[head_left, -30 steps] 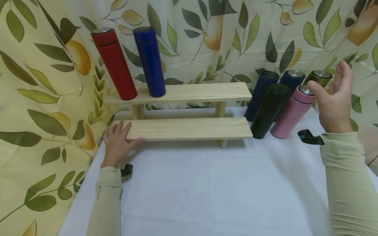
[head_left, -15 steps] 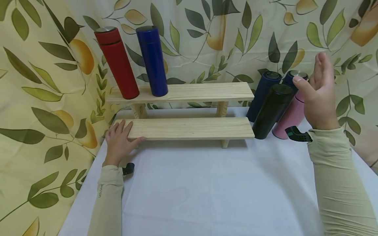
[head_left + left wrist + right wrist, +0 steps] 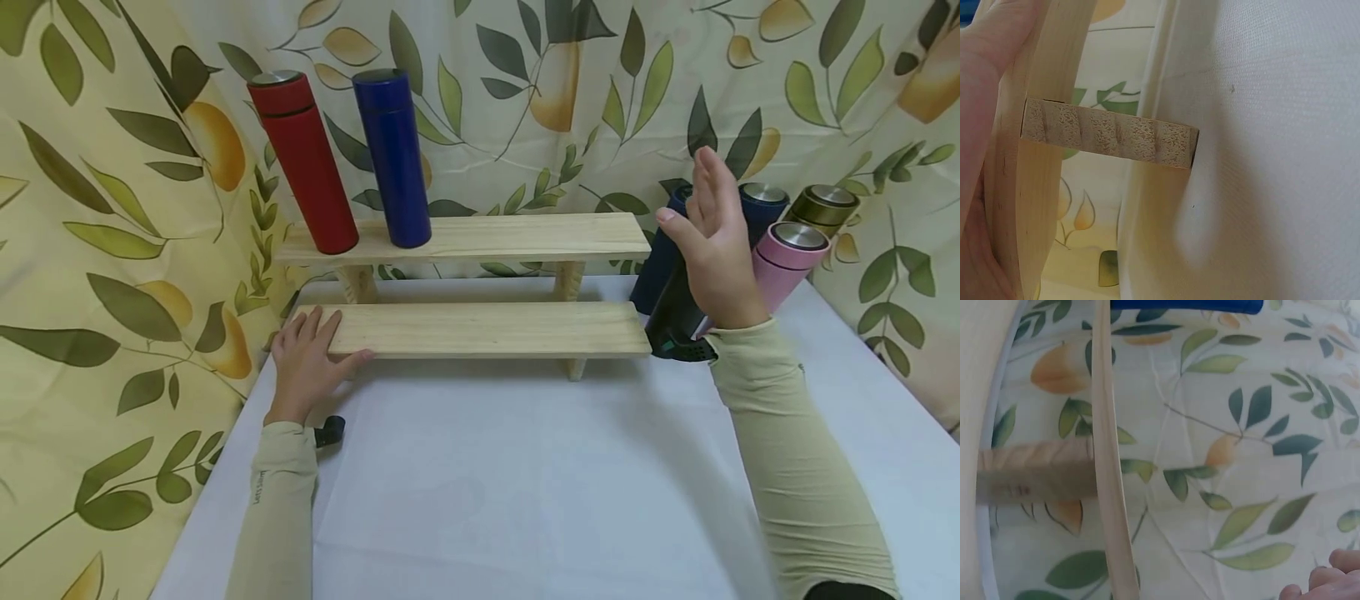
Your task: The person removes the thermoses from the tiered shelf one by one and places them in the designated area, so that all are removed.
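Across the white-covered table, I have my left hand resting, fingers spread, on the left end of the lower shelf. At right, my right hand is raised, fingers extended, holding nothing, partly hiding the black bottle; I can't tell whether they touch. Right of it I see the pink bottle, with two navy bottles and an olive bottle farther back. On the upper shelf's left half, the red bottle and blue bottle stand apart before a leafy curtain.

Pale wooden lower shelf, level, left end under left hand
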{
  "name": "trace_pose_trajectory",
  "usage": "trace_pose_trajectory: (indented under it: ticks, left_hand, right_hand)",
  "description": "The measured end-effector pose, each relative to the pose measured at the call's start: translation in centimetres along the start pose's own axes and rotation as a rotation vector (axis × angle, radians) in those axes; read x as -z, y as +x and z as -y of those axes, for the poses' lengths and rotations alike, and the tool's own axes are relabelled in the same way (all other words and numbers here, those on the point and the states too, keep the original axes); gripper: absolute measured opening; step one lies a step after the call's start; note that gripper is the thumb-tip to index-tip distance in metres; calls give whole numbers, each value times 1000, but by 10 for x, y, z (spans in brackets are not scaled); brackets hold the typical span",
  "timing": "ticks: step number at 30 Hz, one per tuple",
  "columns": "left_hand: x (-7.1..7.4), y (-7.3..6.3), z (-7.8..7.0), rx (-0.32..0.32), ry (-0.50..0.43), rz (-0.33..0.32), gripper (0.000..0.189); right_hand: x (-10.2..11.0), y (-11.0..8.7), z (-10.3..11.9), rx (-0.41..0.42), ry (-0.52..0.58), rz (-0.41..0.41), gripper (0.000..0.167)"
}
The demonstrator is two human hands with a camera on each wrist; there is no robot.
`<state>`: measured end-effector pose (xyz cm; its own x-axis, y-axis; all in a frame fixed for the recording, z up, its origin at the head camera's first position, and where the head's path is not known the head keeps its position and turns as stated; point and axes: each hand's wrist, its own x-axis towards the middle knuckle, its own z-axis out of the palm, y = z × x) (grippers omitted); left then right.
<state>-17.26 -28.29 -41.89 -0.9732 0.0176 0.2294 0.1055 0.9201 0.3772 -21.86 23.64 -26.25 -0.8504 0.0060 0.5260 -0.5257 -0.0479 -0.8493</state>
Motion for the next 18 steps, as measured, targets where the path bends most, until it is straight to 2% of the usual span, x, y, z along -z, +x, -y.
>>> trace_pose_trajectory:
  ticks: [7,18]
  left_hand:
    - [-3,0,2,7,6,4,103]
    - [-1,2,1,17,5,15,104]
  right_hand:
    - [-28,4,-13,8,94,73,90]
    - [-71,7,-26,-38,119,191,89]
